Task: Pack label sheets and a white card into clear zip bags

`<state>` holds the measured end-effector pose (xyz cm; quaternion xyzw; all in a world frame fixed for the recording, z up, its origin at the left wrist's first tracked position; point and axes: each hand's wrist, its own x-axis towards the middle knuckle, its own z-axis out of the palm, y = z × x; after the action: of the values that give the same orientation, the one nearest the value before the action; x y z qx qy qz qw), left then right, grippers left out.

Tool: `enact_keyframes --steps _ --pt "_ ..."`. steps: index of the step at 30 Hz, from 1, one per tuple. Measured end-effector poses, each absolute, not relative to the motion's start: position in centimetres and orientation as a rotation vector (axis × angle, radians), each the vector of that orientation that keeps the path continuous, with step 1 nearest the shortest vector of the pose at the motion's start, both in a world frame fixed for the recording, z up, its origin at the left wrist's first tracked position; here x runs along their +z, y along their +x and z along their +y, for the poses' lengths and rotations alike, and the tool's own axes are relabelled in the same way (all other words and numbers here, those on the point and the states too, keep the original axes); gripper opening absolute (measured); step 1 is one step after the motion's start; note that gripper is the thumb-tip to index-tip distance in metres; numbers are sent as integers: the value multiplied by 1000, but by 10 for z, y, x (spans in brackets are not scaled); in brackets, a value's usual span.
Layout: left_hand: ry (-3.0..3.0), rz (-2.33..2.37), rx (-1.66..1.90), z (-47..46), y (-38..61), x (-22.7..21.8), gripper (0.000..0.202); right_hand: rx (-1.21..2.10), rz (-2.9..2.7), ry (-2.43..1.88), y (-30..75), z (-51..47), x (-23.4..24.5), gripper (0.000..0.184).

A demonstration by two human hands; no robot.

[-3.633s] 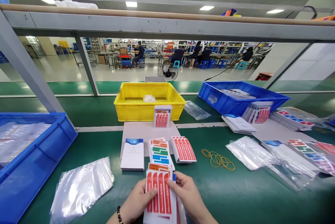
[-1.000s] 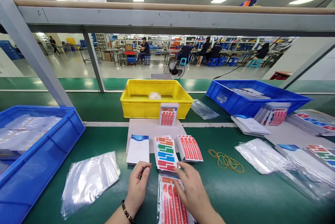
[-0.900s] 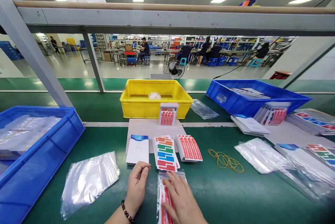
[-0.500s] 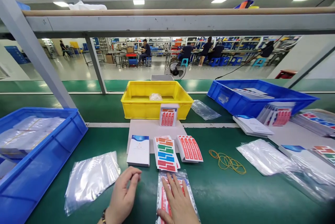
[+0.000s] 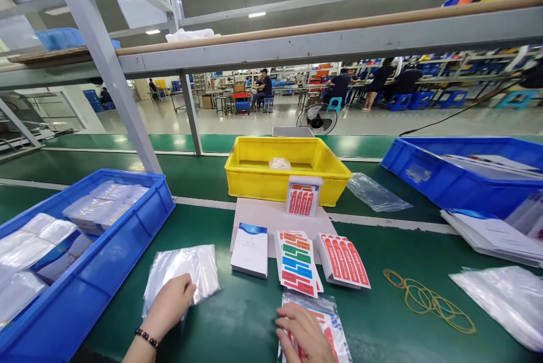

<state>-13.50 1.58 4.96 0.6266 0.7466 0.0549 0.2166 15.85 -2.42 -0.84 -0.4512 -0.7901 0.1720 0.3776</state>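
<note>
left hand [image 5: 169, 305] flat, open on clear plastic bag stack [image 5: 182, 272]; right hand [image 5: 303, 333] open, pressing bagged red sticker sheets [image 5: 328, 326], right of stack.

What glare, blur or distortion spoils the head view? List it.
Head view: wide-lens bending bows the overhead rail and stretches the corners; ceiling lights glare on the stack of clear bags under the left hand; the right hand is cropped at the bottom edge.
</note>
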Motion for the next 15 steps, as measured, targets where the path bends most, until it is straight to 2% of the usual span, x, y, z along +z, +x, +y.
enact_keyframes --steps 4,6,8,10,12,15 --pt "1805 1792 315 0 -97 58 26 1063 -1755 -1263 132 -20 -8 33" --pt "1810 1683 342 -9 -78 59 24 1341 -1547 -1329 120 -15 -12 51" --pt "1812 1646 306 -15 -63 57 23 1420 -1459 -1382 113 -10 -16 57" --pt "1794 1644 295 -17 -53 53 24 1216 -1551 -1400 113 -8 -20 48" --pt "1729 1611 372 -16 -45 48 28 866 -1745 -1324 116 -8 -23 37" --pt "1516 1440 594 -11 -33 38 34 467 -2020 -1157 122 -14 -27 38"
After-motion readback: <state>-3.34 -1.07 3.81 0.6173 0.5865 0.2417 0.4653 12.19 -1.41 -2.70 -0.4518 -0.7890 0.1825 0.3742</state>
